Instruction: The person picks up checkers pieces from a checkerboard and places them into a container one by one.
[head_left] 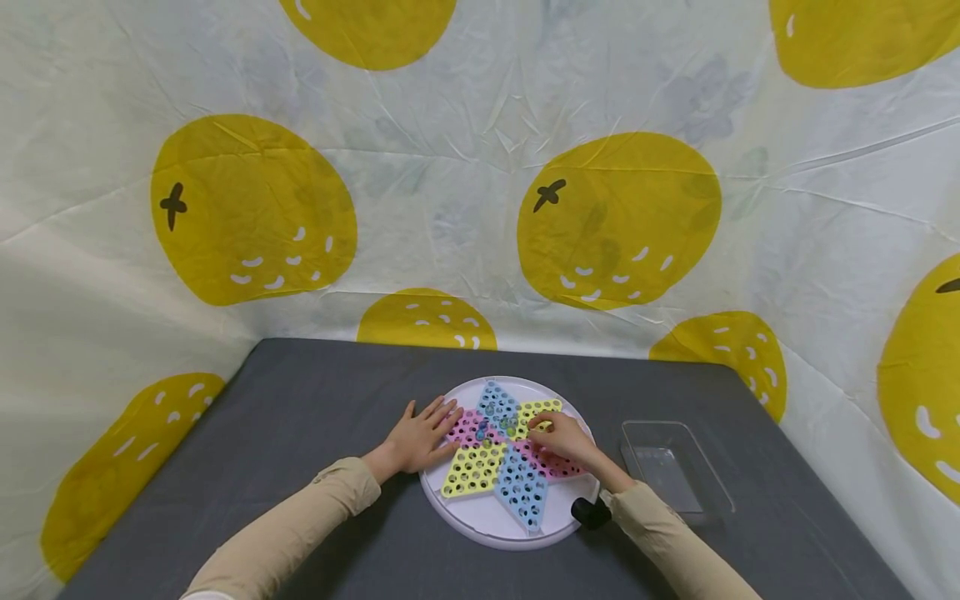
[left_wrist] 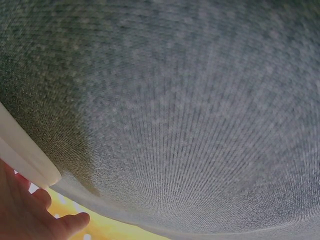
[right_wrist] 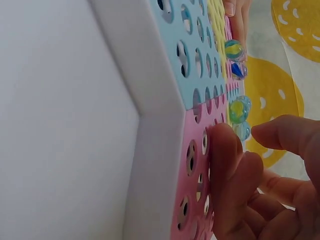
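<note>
A round white game board carries a star of perforated blue, yellow and pink sections. My left hand rests at its left edge, fingers spread and reaching over the pink section. Over the right half my right hand bends its fingers low above the yellow and pink sections. In the right wrist view its fingertips are right at a pale blue glass marble; I cannot tell whether they pinch it. Beside that marble sits a green-yellow marble. Farther along are a blue marble and a teal-yellow marble.
To the right of the board stands a clear rectangular plastic container. Dark grey cloth covers the table. A white curtain with large yellow fruit prints hangs behind and at the sides. A black device shows at the right wrist.
</note>
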